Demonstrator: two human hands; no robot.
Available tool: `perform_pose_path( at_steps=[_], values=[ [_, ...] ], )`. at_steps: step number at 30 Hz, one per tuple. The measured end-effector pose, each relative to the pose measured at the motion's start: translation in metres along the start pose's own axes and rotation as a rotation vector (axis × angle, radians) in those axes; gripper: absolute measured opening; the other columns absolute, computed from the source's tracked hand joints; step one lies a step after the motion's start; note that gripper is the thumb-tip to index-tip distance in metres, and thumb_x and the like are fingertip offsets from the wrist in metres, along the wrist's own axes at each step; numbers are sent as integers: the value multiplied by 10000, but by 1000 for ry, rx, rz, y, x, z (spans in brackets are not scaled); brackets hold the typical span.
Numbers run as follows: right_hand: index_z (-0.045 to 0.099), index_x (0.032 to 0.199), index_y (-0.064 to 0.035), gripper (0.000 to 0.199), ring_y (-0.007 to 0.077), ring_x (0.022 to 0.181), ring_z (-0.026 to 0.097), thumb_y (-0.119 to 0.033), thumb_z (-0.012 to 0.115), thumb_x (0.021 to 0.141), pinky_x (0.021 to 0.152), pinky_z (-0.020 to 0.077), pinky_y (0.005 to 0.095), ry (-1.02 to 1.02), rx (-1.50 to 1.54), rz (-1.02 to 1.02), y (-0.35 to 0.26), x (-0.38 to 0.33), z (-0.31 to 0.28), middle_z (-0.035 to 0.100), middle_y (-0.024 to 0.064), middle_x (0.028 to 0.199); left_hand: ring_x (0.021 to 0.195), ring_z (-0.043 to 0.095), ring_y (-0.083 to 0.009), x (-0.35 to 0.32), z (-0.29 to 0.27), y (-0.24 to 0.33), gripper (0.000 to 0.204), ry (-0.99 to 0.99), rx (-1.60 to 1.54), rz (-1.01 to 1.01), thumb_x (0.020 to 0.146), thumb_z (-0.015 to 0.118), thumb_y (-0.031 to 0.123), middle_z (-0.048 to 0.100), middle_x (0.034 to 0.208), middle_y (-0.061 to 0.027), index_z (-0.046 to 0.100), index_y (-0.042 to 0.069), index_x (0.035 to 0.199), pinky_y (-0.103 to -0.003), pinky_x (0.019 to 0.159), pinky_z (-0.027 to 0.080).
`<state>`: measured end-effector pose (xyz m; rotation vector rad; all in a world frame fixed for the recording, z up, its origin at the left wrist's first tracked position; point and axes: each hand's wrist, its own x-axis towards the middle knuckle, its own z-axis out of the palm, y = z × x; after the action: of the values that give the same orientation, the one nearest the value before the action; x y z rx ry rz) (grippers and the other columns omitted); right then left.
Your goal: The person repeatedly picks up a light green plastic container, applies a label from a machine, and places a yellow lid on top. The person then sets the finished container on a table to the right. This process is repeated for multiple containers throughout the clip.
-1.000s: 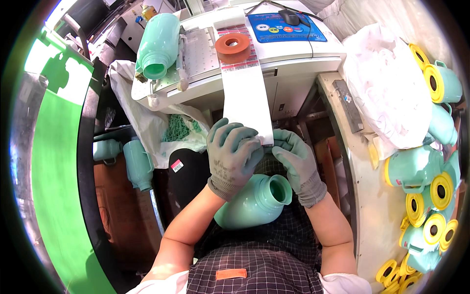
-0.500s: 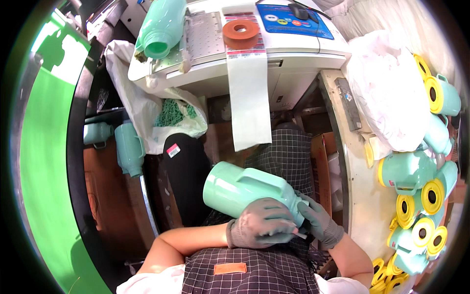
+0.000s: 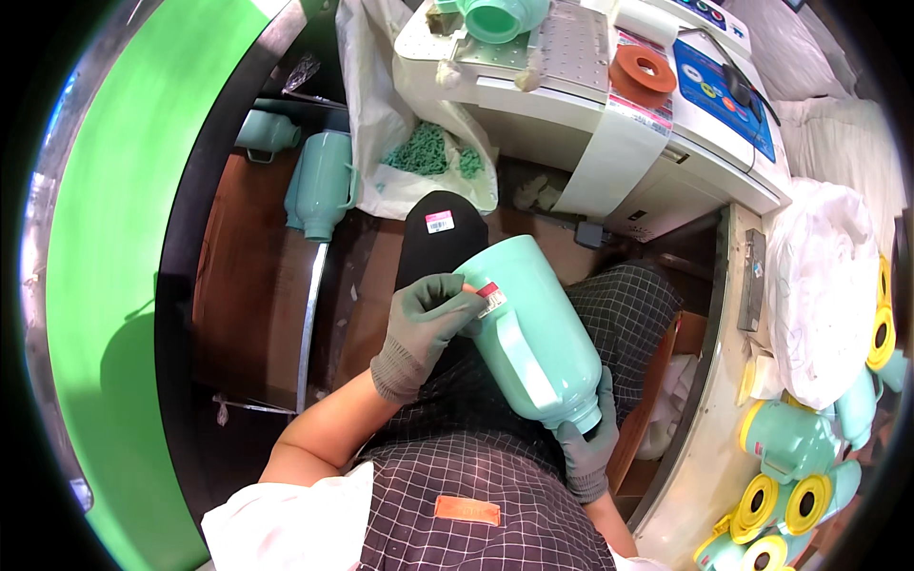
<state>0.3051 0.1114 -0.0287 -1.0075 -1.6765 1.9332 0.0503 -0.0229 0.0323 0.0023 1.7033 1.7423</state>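
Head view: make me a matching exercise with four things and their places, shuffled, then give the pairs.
1. Left hand
2. Right hand
3. Orange tape roll
4. Computer mouse

A. On the blue pad
B. At the neck of the green jug
C. On the paper strip
D. At the red-and-white label

Pairs: 1-D, 2-B, 3-C, 4-A

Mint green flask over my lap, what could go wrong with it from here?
Two risks stand out. The mint green flask is tilted and looks smooth, and the right hand is at its narrow neck end, so it might slip if that gloved hold loosens. The red and white label has the left hand right at its edge, so it could crease or end up crooked if that hand drags across it.
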Motion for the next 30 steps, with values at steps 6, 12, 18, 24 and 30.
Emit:
perform_pose_path(
  at_steps=[6,12,18,24,30],
  values=[
    [326,1617,134,1183,250,1245,661,-476,922,796,1072,536,363,-45,-240,-216,17,-8,-3,626,211,1439,710,656,-82,-1,-9,-18,203,46,104,79,936,813,140,704,837,-22,707,-13,1016,-232,665,534],
    [251,1665,50,1203,252,1060,715,-480,916,814,925,592,356,-10,-95,-192,27,1,-9,648,184,1365,712,617,-142,-5,-35,-21,380,261,855,326,814,896,129,647,866,-60,634,26,1068,-316,657,508],
    [285,1661,-89,1091,209,767,722,-629,789,858,509,538,265,-73,337,142,-42,21,-20,667,149,1303,956,643,-331,22,-3,10,561,214,894,1074,771,870,86,636,1137,-170,599,20,1258,-429,861,535],
    [349,1636,-46,948,190,691,677,-616,652,942,498,491,261,337,231,-267,-74,66,-47,695,142,1238,1402,487,-420,173,37,147,699,364,1323,1623,870,801,305,508,1564,-138,519,126,1484,-559,1174,392],
    [284,1679,38,1034,232,996,679,-403,799,898,712,580,327,434,49,-620,-112,122,-35,562,183,1484,1417,487,-408,296,12,192,515,273,1939,1795,943,641,194,474,1610,-106,563,202,1452,-580,1155,424]
  ],
)
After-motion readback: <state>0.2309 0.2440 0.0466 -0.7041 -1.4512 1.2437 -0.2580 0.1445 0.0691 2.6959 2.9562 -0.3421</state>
